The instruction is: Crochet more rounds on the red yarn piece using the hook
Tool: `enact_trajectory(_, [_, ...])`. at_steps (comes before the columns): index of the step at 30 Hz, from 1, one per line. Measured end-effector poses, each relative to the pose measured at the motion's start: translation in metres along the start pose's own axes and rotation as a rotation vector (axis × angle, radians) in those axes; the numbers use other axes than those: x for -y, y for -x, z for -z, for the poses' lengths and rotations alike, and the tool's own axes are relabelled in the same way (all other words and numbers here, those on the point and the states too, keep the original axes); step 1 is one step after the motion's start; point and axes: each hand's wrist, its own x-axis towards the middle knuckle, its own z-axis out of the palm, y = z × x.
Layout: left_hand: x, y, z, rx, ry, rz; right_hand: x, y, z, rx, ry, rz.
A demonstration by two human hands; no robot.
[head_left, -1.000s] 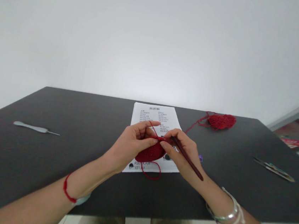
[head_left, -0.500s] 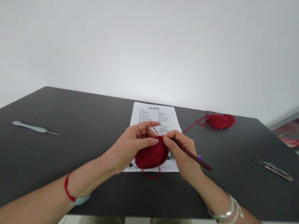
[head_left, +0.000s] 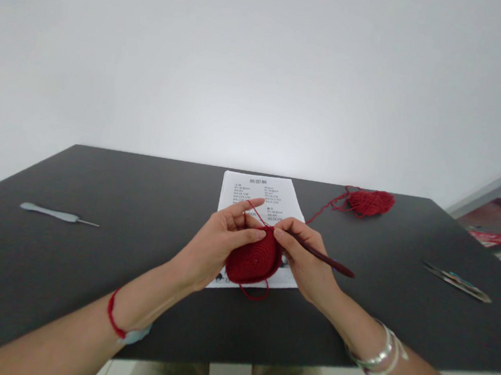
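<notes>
My left hand (head_left: 223, 232) pinches the upper edge of a round red crochet piece (head_left: 254, 261), thumb on its front. A strand of red yarn runs over my raised left index finger down to the piece's top edge. In my right hand (head_left: 308, 256) is a dark red-brown crochet hook (head_left: 324, 256), held like a pen with its handle pointing right. The hook's tip is at the top edge of the piece, too small to make out. A loop of yarn (head_left: 253, 297) hangs below the piece.
Under my hands lies a printed pattern sheet (head_left: 255, 183) on the dark table (head_left: 142, 194). A loose bundle of red yarn (head_left: 370, 204) sits at the back right. To the far right are thread snips (head_left: 458, 282); a grey-handled hook (head_left: 53, 213) lies at the left.
The hook's handle has swung slightly upward, and my left index finger has dipped a little to the left. Both hands keep their hold on the piece and the hook.
</notes>
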Motion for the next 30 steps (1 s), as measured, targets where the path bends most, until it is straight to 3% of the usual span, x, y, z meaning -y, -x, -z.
enact_trajectory(8, [-0.001,0.000,-0.001,0.008,-0.002,0.015,-0.002,0.001,0.001,-0.001,-0.007,-0.005])
enact_trajectory(13, [0.000,-0.001,0.003,0.010,-0.035,0.018,0.014,0.001,0.008,-0.042,-0.044,0.201])
enact_trajectory(17, [-0.001,-0.002,0.003,-0.014,-0.028,0.041,0.026,0.004,0.012,0.013,-0.121,0.246])
enact_trajectory(23, [0.000,-0.002,0.002,-0.018,0.015,0.078,0.017,0.010,0.015,-0.057,0.098,0.443])
enact_trajectory(30, [0.000,-0.002,0.003,0.013,0.045,0.115,0.018,0.010,0.013,-0.073,0.184,0.445])
